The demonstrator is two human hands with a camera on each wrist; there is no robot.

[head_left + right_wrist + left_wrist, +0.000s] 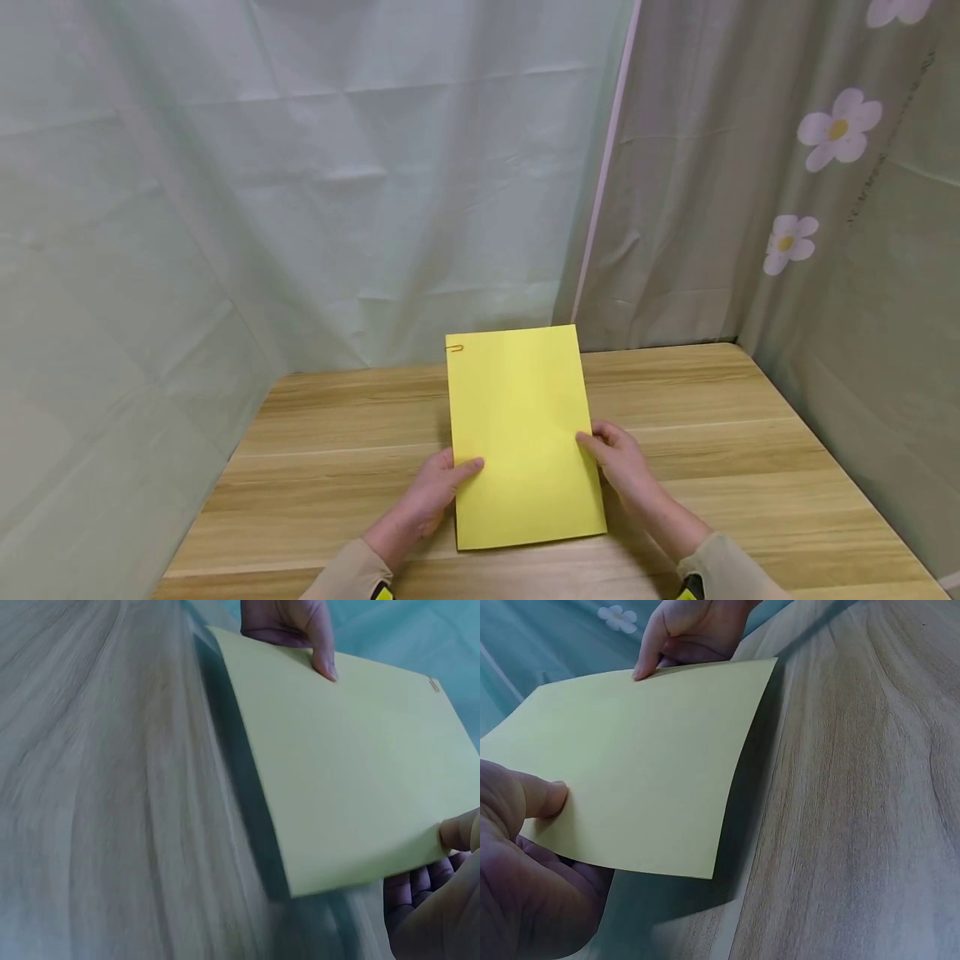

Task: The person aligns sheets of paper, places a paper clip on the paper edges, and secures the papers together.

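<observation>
Both hands hold up a yellow sheet of paper (521, 417), tilted above the wooden table. At its left edge, my left hand (441, 487) pinches it with the thumb on the front face and the fingers behind. My right hand (621, 458) grips the right edge the same way, a little higher up. An orange paper clip (454, 347) sits on the sheet's top left corner. In the left wrist view the paper (645, 765) bows slightly, and its shadow falls on the table below. The right wrist view also shows the paper clip (434, 685) at the far corner.
The wood-grain table (322, 483) spreads out on both sides of the paper. Pale curtains (405, 183) hang behind it and at the left. A greyish curtain with white flowers (840, 129) stands at the right, close along the table's edge.
</observation>
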